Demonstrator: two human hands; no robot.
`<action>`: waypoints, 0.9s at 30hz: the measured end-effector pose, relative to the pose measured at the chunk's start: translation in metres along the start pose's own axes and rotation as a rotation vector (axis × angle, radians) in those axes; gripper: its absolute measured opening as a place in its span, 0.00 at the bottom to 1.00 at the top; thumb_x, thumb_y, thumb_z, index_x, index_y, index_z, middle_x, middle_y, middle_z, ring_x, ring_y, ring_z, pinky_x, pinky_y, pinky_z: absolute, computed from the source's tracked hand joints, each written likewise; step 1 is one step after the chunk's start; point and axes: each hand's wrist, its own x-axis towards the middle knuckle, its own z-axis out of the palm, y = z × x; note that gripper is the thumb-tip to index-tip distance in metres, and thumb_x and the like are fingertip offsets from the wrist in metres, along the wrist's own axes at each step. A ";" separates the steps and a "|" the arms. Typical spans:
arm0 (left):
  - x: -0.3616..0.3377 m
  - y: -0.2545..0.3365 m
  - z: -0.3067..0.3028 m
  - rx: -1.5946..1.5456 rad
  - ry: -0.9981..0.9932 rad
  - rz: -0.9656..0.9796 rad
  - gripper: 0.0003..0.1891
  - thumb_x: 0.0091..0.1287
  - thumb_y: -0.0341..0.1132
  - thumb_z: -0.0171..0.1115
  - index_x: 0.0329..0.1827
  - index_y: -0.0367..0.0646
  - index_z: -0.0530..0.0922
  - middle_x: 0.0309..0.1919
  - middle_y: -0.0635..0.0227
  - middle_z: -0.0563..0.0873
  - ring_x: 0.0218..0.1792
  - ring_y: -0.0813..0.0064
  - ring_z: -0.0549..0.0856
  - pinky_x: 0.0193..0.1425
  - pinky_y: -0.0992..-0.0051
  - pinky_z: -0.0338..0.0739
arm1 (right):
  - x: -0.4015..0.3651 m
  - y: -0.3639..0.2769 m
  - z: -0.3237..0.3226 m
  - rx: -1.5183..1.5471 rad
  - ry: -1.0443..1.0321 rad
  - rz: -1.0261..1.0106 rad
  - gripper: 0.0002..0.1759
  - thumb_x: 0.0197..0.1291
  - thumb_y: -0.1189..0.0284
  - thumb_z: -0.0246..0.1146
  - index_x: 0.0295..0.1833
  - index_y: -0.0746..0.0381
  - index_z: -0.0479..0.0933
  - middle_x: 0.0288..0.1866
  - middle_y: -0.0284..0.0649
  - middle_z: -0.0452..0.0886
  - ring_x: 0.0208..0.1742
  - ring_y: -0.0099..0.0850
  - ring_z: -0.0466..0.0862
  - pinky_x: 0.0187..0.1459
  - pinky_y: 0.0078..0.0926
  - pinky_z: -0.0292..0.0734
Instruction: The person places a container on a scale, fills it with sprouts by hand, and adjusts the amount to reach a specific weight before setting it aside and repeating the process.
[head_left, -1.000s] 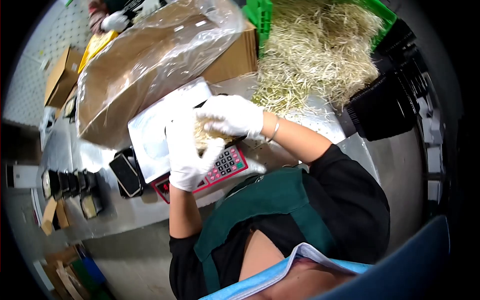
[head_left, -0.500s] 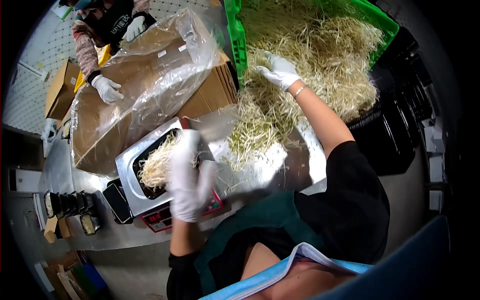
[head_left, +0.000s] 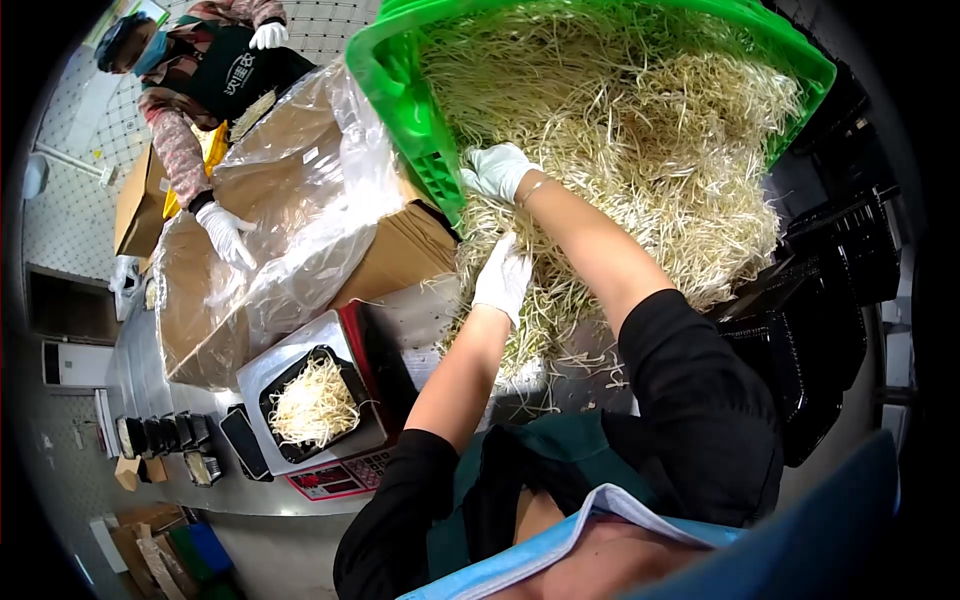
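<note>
A big heap of pale bean sprouts (head_left: 680,160) spills from the tilted green crate (head_left: 400,110) onto the metal table. My right hand (head_left: 497,172), in a white glove, is at the heap beside the crate's left wall, its fingers curled into the sprouts. Just below it, my gloved left hand (head_left: 503,278) touches the near left side of the heap with its fingers stretched forward; some fingertips are hard to see. To the left, a black tray (head_left: 350,385) filled with sprouts sits on the scale (head_left: 375,437), apart from both hands.
A cardboard box (head_left: 400,250) lined with clear plastic stands behind the scale. Across it, a co-worker's gloved hand (head_left: 226,235) reaches in. Several filled trays (head_left: 165,432) and a phone-like dark slab (head_left: 245,442) lie left. Stacked black trays (head_left: 800,340) stand right.
My left hand has left the tray on the scale and moved right to the sprout heap. My right hand has moved a little left, toward the crate's wall. The view has shifted.
</note>
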 end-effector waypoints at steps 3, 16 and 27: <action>0.006 -0.002 -0.007 -0.040 -0.107 -0.028 0.21 0.60 0.38 0.68 0.56 0.45 0.75 0.53 0.68 0.76 0.55 0.72 0.74 0.61 0.72 0.69 | -0.014 0.006 0.005 0.056 0.053 -0.083 0.31 0.63 0.45 0.48 0.48 0.64 0.76 0.40 0.50 0.83 0.44 0.47 0.82 0.49 0.41 0.75; 0.013 -0.024 0.017 0.015 -0.143 0.038 0.18 0.66 0.35 0.59 0.58 0.42 0.73 0.55 0.63 0.79 0.53 0.67 0.78 0.58 0.69 0.71 | -0.048 -0.009 -0.003 -0.012 -0.175 -0.083 0.42 0.63 0.38 0.34 0.36 0.61 0.83 0.37 0.49 0.84 0.43 0.46 0.83 0.51 0.42 0.72; -0.146 -0.025 -0.036 0.114 -0.131 0.080 0.23 0.72 0.44 0.48 0.64 0.39 0.67 0.60 0.59 0.75 0.61 0.63 0.74 0.65 0.62 0.70 | -0.172 -0.131 -0.018 0.058 0.475 -0.281 0.28 0.57 0.47 0.56 0.17 0.60 0.76 0.13 0.47 0.73 0.16 0.44 0.76 0.22 0.38 0.71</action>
